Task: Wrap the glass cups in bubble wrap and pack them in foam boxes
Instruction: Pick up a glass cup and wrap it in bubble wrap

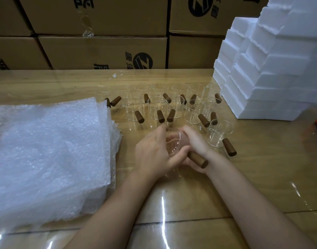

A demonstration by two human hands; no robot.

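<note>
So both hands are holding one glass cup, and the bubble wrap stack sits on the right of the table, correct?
No: the head view shows the bubble wrap stack on the left of the table. The left hand and right hand do hold one glass cup.

Single view, head-worn wide-angle camera: it looks forward and down across the table from its near edge. The left hand and right hand lie close below the lens, at centre. Bubble wrap fills 9 o'clock, foam boxes stand at 2 o'clock, and cartons close the field at 12 o'clock.
</note>
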